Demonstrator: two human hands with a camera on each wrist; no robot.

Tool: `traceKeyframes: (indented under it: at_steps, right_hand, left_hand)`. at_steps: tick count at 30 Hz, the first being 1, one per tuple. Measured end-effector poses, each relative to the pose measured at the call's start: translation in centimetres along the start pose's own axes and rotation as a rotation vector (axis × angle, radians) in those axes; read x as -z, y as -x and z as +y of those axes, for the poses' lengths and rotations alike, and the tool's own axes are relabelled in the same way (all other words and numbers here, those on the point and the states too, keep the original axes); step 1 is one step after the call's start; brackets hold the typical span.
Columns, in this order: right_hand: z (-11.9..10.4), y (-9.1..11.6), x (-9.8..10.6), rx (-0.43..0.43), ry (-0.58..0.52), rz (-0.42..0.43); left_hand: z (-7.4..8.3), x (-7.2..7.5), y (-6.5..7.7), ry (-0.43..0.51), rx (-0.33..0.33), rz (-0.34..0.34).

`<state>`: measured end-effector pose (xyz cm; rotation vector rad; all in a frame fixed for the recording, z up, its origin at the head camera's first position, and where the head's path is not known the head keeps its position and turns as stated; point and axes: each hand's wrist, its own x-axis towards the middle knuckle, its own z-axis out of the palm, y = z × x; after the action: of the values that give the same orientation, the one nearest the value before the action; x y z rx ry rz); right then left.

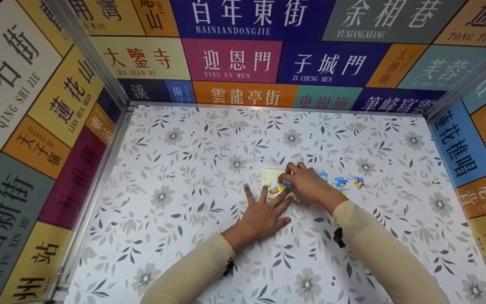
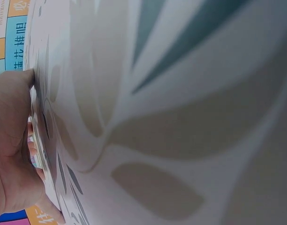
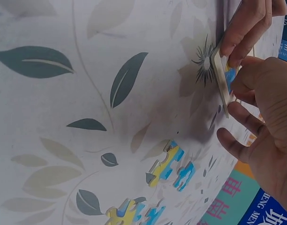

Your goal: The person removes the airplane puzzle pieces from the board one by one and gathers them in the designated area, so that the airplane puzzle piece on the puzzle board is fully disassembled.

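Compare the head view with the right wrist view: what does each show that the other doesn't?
Only the head view shows the beige sleeves, the pale bare inside of the puzzle board, and the whole left hand with its fingers spread.

Only the right wrist view shows the thickness of the board's edge, seen from the side, and the underside of the right hand.

Both share the board, loose puzzle pieces, parts of both hands, the floral table surface and lettered wall panels.
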<state>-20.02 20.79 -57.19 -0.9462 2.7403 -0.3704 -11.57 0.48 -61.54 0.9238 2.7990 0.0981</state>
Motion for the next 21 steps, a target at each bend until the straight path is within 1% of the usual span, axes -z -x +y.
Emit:
traceKeyframes:
  at_steps: [6, 11, 15, 21]
  right_hand:
    - [-0.38, -0.69, 0.1, -0.025, 0.011, -0.032]
    - [-0.15, -0.59, 0.13, -0.018, -0.007, -0.034]
    - [0.15, -0.35, 0.15, -0.009, -0.029, -0.027]
    - [0.1, -0.13, 0.51, -0.011, -0.071, -0.048]
  left_hand:
    - [-0.09, 0.1, -0.04, -0.009, 0.004, -0.007]
    - [-0.01, 0.42, 0.05, -0.018, -0.004, 0.008]
    - [0.01, 0.4, 0.09, -0.03, 0.002, 0.0]
    - [0.08, 0.2, -0.02, -0.018, 0.005, -0.011]
